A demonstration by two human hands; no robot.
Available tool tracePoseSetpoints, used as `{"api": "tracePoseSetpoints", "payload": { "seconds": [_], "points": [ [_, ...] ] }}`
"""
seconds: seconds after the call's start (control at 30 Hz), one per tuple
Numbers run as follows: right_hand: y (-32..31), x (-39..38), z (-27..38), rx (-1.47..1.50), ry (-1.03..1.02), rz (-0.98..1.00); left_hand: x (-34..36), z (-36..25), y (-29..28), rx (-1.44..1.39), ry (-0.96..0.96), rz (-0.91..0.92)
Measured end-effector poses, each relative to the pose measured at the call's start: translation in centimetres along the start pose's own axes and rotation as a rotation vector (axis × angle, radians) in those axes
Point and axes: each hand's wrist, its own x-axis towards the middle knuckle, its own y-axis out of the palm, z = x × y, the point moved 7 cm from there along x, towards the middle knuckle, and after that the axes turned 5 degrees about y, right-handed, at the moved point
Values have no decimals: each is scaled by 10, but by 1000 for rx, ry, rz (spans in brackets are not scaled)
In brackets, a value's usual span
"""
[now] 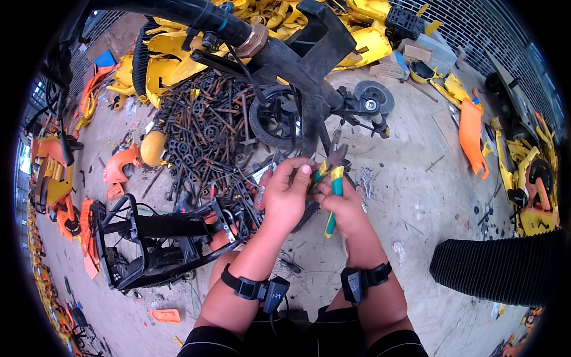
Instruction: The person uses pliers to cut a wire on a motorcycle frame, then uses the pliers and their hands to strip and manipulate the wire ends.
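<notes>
- Black tube (202,16) is looming nearest, slanting in beyond the hands.
- Right hand (344,205) is grasping green-and-yellow pliers (337,185), which are sitting just beside the left hand (286,193).
- Thumb and fingers of the left hand are pinching together; on what, I cannot tell.
- Slipping, the pliers could be nipping those close fingertips.

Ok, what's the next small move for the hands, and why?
I'd probably ease the left hand slightly aside before the right hand squeezes the green-and-yellow pliers: the left fingertips sit close beside the tool, whose head points up, toward the black metal frame. What the left fingertips pinch, if anything, is too small to tell.
</notes>
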Motion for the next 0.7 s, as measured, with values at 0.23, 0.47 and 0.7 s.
{"api": "tracePoseSetpoints", "payload": {
  "seconds": [0.23,0.47,0.7],
  "points": [
    [18,-1,-2,-298,44,5,3,-7,-11,158,7,-62],
    [22,0,-2,-584,-5,5,10,-3,-30,337,78,-46],
    [20,3,-2,-786,-46,-75,9,-22,-38,543,107,13]
  ]
}}
